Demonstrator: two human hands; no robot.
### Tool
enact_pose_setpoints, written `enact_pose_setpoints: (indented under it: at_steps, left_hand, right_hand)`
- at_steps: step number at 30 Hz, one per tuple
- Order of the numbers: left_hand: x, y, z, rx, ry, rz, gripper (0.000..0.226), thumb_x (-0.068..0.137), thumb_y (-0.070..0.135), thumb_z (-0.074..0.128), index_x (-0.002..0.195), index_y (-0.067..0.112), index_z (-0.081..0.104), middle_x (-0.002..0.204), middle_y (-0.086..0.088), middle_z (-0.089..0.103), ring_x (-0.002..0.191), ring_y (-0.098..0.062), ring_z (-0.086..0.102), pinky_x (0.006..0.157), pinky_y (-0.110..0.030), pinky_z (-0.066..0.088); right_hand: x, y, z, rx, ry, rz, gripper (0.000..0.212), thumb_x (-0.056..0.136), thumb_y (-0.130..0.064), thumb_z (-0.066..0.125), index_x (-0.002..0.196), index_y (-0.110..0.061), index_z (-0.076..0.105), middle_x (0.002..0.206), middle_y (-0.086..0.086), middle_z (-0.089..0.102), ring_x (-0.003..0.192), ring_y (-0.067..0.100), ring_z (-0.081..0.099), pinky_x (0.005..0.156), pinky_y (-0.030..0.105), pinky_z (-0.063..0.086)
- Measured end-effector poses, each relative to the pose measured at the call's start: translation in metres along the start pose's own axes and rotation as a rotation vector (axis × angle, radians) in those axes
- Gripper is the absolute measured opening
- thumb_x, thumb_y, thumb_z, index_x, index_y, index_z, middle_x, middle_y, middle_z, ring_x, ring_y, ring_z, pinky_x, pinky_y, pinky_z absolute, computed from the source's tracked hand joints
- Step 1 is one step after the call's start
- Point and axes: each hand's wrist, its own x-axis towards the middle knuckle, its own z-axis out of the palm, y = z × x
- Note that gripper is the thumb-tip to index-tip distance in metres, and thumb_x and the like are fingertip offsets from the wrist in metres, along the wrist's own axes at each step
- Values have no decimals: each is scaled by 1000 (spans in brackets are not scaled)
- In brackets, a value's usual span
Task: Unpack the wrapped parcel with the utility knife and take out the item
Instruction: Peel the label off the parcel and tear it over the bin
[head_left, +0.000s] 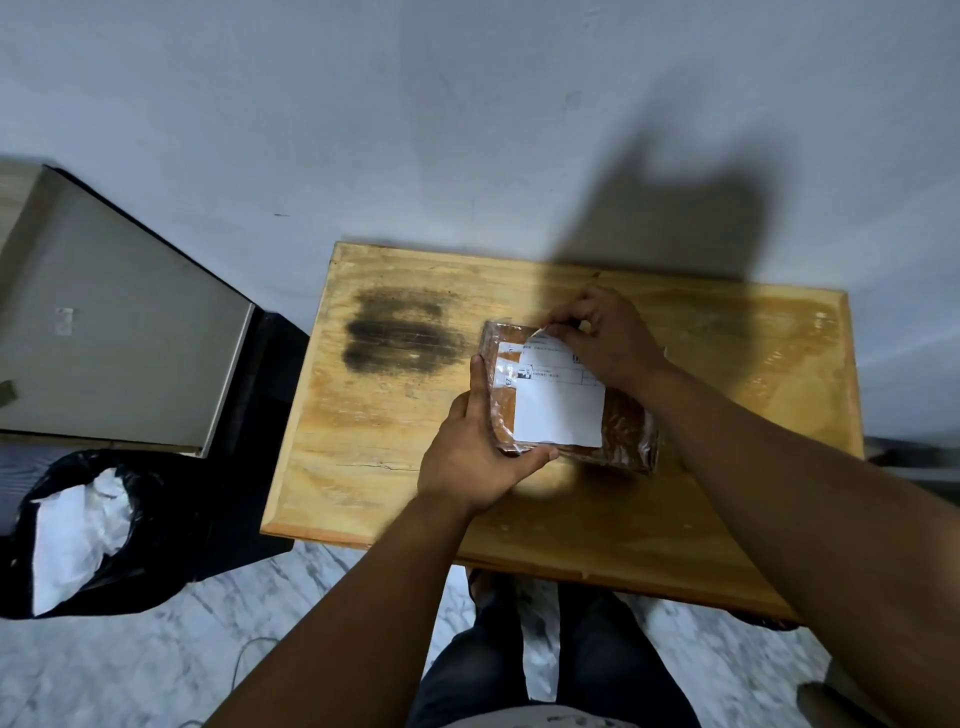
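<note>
I'm looking down at the parcel (569, 397), which sits a little right of the middle of the wooden tabletop (395, 483), well in from every edge. The left hand (480, 447) is clamped on its near left corner, thumb along the near edge and fingers up the left side, pinning it flat. The right hand (605, 340) is at the far edge, fingertips pinched together on what looks like a lifted bit of the clear wrap or the top of the white label (561, 402). I judge the parcel light and fairly stiff, a flat brown box under glossy film, so the film will be slippery and will crinkle rather than tear cleanly; the corners and side edges are where I'd hold it, as the left hand does, keeping fingers clear of any cut line. The label is paper and could rip if pulled. Now the gaps: I can't see a utility knife anywhere, and I cannot tell whether the right hand hides one. The far right corner of the parcel is covered by that hand, the label print is too small to read, and the contents are unknown. A dark stain (402, 338) marks the tabletop towards its far left corner.
</note>
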Motion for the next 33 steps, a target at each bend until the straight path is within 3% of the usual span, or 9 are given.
enact_pose_setpoints:
  at_steps: [3, 6, 11, 14, 19, 26, 33]
  left_hand:
    - [-1, 4, 2, 4, 21, -30, 135, 66, 79, 71, 150, 43, -28, 147, -3, 43, 126, -26, 55, 96, -41, 53]
    - [-1, 5, 4, 17, 29, -48, 133, 68, 78, 70, 151, 41, -27, 145, -5, 45, 125, -27, 56, 94, -40, 52]
    - [-1, 7, 4, 8, 33, -57, 132, 68, 79, 69, 150, 43, -28, 143, -6, 47, 123, -29, 57, 93, -41, 54]
    - [-1, 7, 5, 14, 35, -57, 131, 68, 80, 68, 150, 44, -27, 145, -5, 45, 124, -29, 56, 94, -42, 53]
    - [-1, 7, 5, 20, 46, -59, 130, 68, 81, 67, 150, 45, -26, 145, -4, 46, 125, -29, 56, 94, -43, 53]
    - [-1, 11, 6, 44, 52, -90, 128, 67, 82, 65, 150, 45, -27, 143, -4, 47, 121, -30, 59, 93, -43, 54]
    - [-1, 11, 7, 51, 63, -79, 129, 68, 81, 65, 150, 44, -28, 141, -6, 51, 120, -31, 59, 93, -44, 54]
  right_hand:
    - [-1, 0, 0, -43, 31, -9, 10, 84, -21, 72, 91, -21, 78, 76, -7, 50, 78, 14, 51, 69, 27, 39]
    - [-6, -2, 0, -116, 45, -2, 13, 85, -25, 68, 94, -23, 78, 83, -6, 65, 86, 18, 60, 74, 34, 45]
    - [-17, -5, -1, -121, 63, 55, 17, 90, -27, 63, 100, -24, 77, 105, -6, 75, 98, 15, 66, 83, 31, 50]
    - [-21, -2, 2, -67, 71, 98, 18, 91, -30, 62, 102, -26, 76, 106, -6, 74, 99, 14, 67, 85, 33, 51]
    - [-25, -1, 4, 49, 84, 147, 17, 91, -21, 64, 102, -19, 77, 104, -2, 75, 90, 7, 62, 75, 19, 40]
    - [-28, -7, 7, 70, 113, 213, 17, 90, -22, 64, 101, -20, 77, 103, -1, 75, 95, 16, 66, 76, 23, 43]
    - [-33, -7, 9, 26, 121, 205, 18, 92, -22, 61, 101, -21, 76, 107, -1, 73, 100, 17, 65, 87, 28, 47]
